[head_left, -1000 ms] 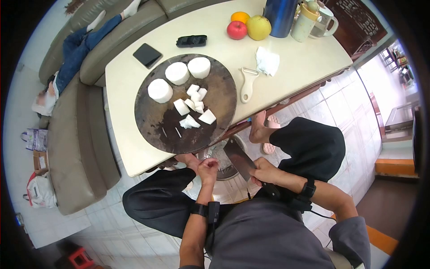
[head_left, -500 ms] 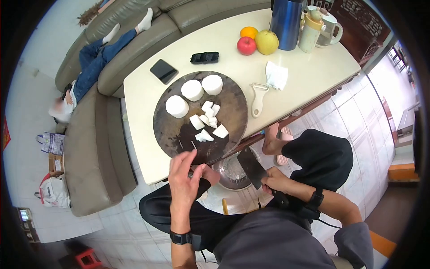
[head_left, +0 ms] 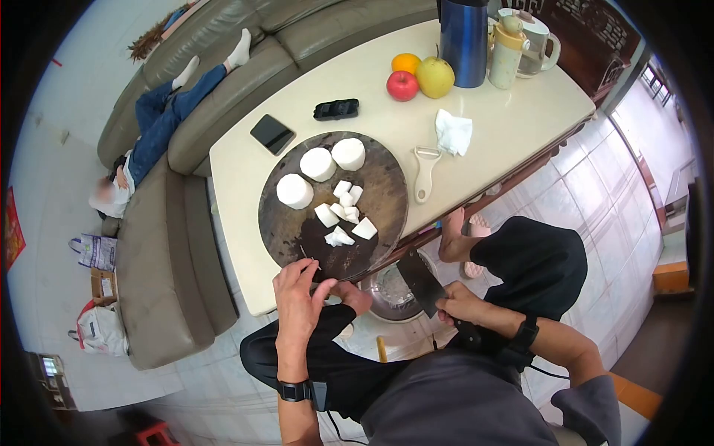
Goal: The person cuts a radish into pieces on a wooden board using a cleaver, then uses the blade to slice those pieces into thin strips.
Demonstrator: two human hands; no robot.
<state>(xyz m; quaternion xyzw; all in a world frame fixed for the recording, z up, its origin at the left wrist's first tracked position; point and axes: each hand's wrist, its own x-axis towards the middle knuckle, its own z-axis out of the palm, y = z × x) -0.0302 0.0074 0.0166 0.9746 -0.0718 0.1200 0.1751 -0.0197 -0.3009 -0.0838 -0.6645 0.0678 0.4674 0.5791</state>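
Note:
A round dark chopping board [head_left: 383, 175] lies on the table. On it stand thick white cylinders [head_left: 318, 164] that look like peeled radish, with smaller white chunks [head_left: 346, 201] in front of them. My left hand [head_left: 299, 301] is at the board's near edge, thumb apart from the fingers. Its fingertips are by thin white slivers [head_left: 315, 264], and it holds nothing that I can see. In my right hand [head_left: 462, 303] is a cleaver [head_left: 420, 281], gripped by the handle beside the board, its dark blade over a metal basin [head_left: 387, 308].
A peeler [head_left: 424, 175] and a crumpled tissue [head_left: 454, 132] lie right of the board. Behind it are a phone [head_left: 272, 134] and a black object [head_left: 336, 110]. Fruit [head_left: 434, 77], a blue flask [head_left: 463, 44] and jugs stand farther back. A person [head_left: 160, 123] lies on the sofa.
My left hand has moved slightly, its fingertips now closer to the slivers at the board's near edge. The cleaver stays in my right hand. The whole view has shifted a little.

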